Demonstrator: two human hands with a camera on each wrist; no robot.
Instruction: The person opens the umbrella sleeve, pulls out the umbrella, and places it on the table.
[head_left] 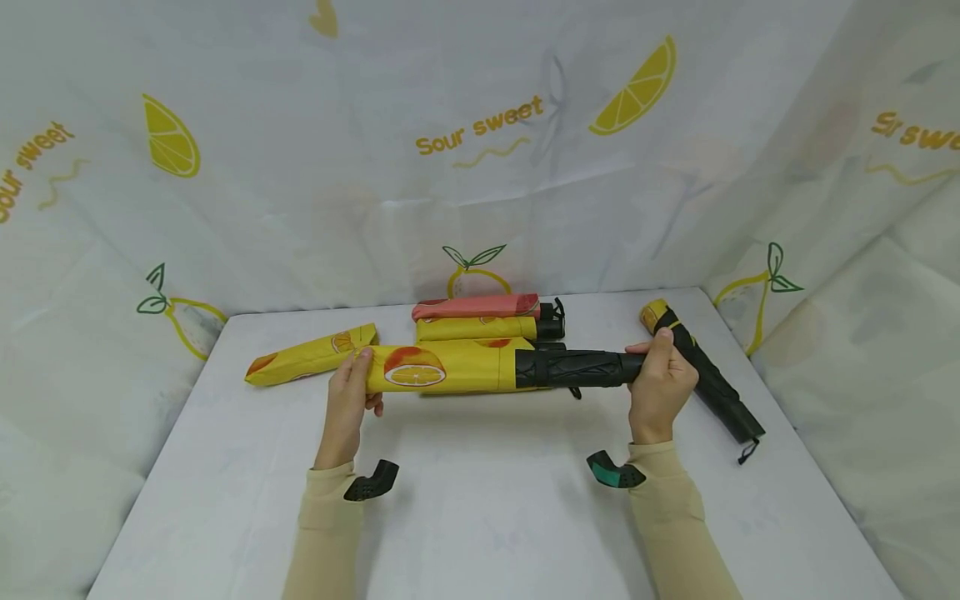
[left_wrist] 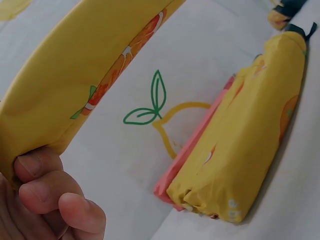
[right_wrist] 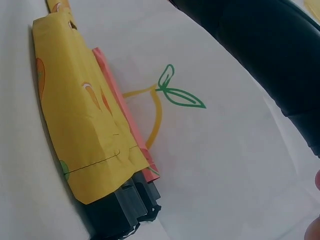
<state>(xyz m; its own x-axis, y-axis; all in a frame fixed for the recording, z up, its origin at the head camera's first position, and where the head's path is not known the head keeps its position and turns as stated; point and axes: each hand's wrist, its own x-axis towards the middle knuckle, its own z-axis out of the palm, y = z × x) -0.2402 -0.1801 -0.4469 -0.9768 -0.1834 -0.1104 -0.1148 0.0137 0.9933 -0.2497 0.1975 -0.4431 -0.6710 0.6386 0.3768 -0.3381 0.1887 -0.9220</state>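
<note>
A yellow citrus-print umbrella sleeve (head_left: 480, 371) is held level above the table, with a black folded umbrella (head_left: 577, 368) partway inside it. At the sleeve's left end, my left hand (head_left: 348, 408) pinches the fabric; the left wrist view shows its fingers (left_wrist: 42, 195) curled at the sleeve's lower end. My right hand (head_left: 662, 387) grips the umbrella's bare right end. The right wrist view has the black umbrella (right_wrist: 260, 55) crossing its upper right, with only bits of fingertips at the edge. The part of the umbrella inside the sleeve is hidden.
Behind the held sleeve lie sleeved umbrellas side by side: a pink one (head_left: 476, 307), a yellow one (head_left: 472, 329) and another yellow one (right_wrist: 90, 110). A flat yellow sleeve (head_left: 311, 354) lies left. At right rests a black umbrella (head_left: 716, 383) with a yellow end. A lemon-print curtain (head_left: 337, 233) stands behind.
</note>
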